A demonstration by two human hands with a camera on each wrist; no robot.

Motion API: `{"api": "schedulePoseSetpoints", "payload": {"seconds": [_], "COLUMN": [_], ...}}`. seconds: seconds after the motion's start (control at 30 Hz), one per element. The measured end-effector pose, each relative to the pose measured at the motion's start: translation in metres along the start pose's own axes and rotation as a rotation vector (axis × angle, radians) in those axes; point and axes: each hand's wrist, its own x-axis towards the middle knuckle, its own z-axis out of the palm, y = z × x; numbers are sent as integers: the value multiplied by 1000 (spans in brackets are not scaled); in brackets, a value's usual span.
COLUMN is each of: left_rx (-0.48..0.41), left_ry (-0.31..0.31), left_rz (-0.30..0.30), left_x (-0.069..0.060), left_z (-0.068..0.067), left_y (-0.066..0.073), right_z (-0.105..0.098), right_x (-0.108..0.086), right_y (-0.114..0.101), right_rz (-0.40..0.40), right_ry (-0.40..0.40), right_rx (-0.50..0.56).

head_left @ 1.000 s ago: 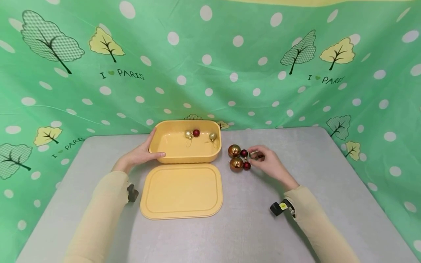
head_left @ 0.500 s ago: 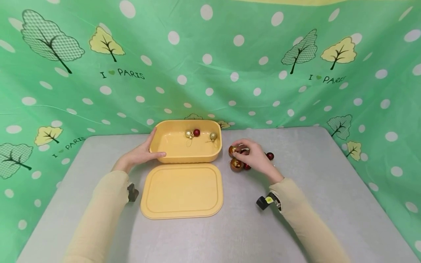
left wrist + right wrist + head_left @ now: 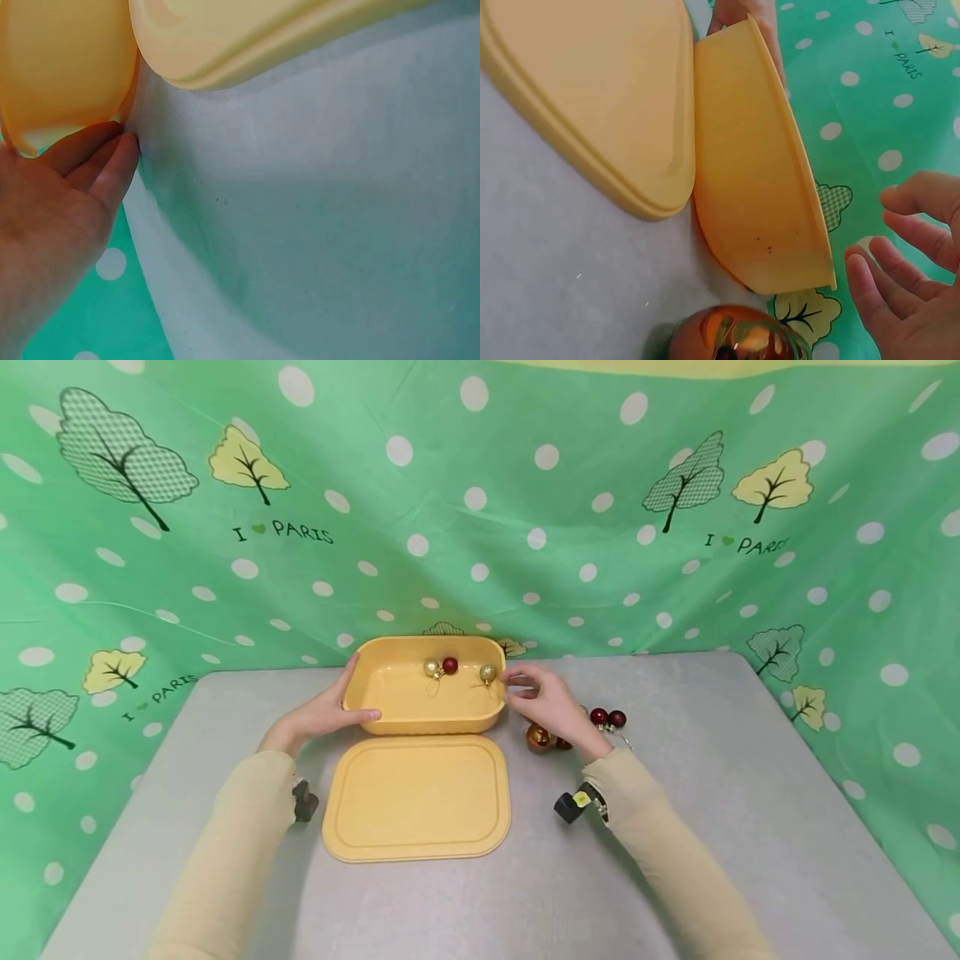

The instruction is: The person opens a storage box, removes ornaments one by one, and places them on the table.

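Note:
My left hand (image 3: 318,712) grips the left end of a yellow plastic box (image 3: 420,726), with the thumb along its front and the fingers at its far left side. Inside the box lie a shiny gold bauble (image 3: 432,668), a red bauble (image 3: 450,665) and a glittery gold bauble (image 3: 487,673). Beside the box's right rim, my right hand (image 3: 547,700) hovers with fingers loosely bent; the right wrist view shows nothing between them. Partly under that hand are a large copper-gold bauble (image 3: 538,738) and a dark red one (image 3: 563,743). Two more red baubles (image 3: 607,717) sit to its right.
A yellow lid (image 3: 416,797) lies flat on the grey table (image 3: 555,893) in front of the box. Behind the table hangs a green dotted cloth (image 3: 480,527) with printed trees. Each wrist wears a small black camera (image 3: 570,808).
My right hand has moved left, from the baubles to the box's right rim. The two red baubles on the right have come into view. My left hand has stayed on the box.

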Motion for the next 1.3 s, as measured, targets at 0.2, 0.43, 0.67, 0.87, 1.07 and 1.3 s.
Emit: {"api": "schedulePoseSetpoints", "payload": {"seconds": [0.2, 0.43, 0.67, 0.87, 1.07, 1.3], "left_rx": [12, 19, 20, 19, 15, 4], "left_ry": [8, 16, 17, 18, 25, 20], "left_rz": [-14, -17, -12, -16, 1, 8], "left_x": [-2, -3, -4, -3, -1, 0], "left_z": [0, -2, -3, -1, 0, 1], "left_y": [0, -1, -1, -2, -3, -1], "right_z": [10, 26, 46, 68, 79, 79], "right_x": [11, 24, 39, 53, 63, 76], "right_y": [-4, -5, -12, -11, -12, -5], "right_rz": [-7, -56, -22, -12, 7, 47], "right_ry": [4, -24, -18, -30, -29, -12], "right_rx": [60, 91, 48, 73, 37, -66]}}
